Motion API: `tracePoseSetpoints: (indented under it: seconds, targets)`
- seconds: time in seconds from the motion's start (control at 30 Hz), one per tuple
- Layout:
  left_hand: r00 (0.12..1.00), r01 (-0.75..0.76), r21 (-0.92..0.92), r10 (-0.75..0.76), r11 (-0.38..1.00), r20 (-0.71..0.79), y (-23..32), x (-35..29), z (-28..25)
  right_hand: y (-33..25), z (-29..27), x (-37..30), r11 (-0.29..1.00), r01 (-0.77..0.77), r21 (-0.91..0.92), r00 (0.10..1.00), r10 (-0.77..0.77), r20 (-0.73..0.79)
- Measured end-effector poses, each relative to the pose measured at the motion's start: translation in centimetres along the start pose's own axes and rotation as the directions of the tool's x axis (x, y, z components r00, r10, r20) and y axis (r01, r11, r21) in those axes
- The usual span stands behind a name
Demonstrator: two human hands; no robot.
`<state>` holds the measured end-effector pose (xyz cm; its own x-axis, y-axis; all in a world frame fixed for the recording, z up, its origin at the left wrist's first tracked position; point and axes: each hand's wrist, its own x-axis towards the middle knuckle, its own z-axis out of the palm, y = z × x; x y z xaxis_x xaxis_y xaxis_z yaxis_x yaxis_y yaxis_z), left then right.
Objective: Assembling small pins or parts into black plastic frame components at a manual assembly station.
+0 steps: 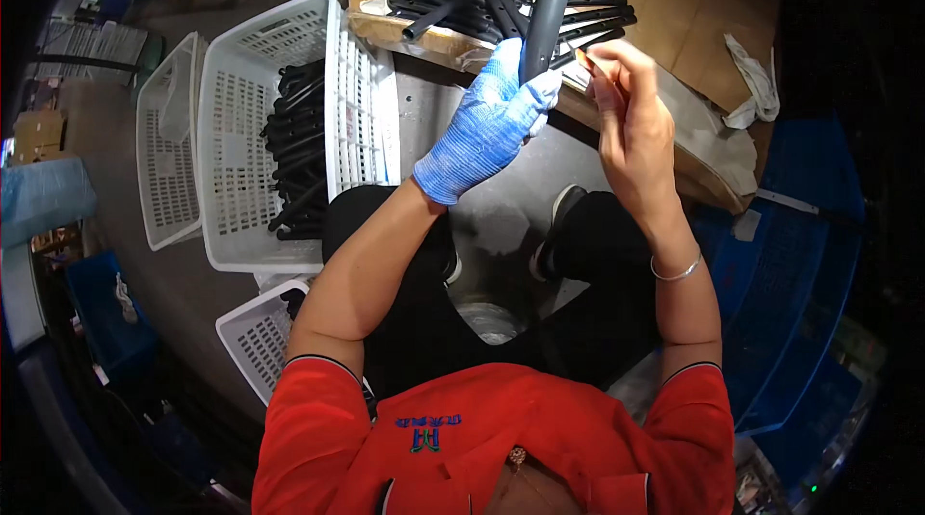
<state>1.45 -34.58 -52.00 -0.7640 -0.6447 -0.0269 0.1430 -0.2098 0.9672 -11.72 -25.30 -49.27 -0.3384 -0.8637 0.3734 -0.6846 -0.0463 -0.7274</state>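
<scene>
My left hand (485,128), in a blue knitted glove, is wrapped round the lower end of a black metal tube (551,9). The tube stands nearly upright in the picture and runs off its top edge. Close by on the right is my bare right hand (633,120), its thumb and forefinger pinched together beside the tube. A tiny orange-yellow bit (582,57) shows at those fingertips, too small to name. Behind both hands, a heap of black tubular parts (462,0) lies in an opened cardboard box (689,9).
To the left stands a white plastic basket (236,154) holding many black tubular parts (301,149). Another white basket (166,158) is beside it, and a smaller one (252,346) sits nearer me. Blue plastic bins (785,293) fill the right side.
</scene>
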Motion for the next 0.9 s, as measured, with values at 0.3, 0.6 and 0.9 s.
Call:
tracePoseSetpoints:
  seconds: [0.3, 0.6, 0.9]
  targets:
    - [0.998, -0.033, 0.086, 0.038, 0.996, -0.058, 0.1, 0.0, -0.1, -1.0, -0.3, 0.0, 0.948, 0.222, -0.228, 0.975, -0.211, 0.072]
    - [0.997, -0.014, 0.107, 0.022, 0.994, -0.079, 0.2, -0.1, 0.1, -0.8, -0.2, -0.1, 0.929, 0.227, -0.291, 0.974, -0.218, 0.061]
    - [0.997, -0.018, 0.215, 0.033, 0.976, -0.065, 0.3, -0.1, -0.2, -0.7, -0.3, 0.0, 0.917, 0.238, -0.319, 0.971, -0.221, 0.088]
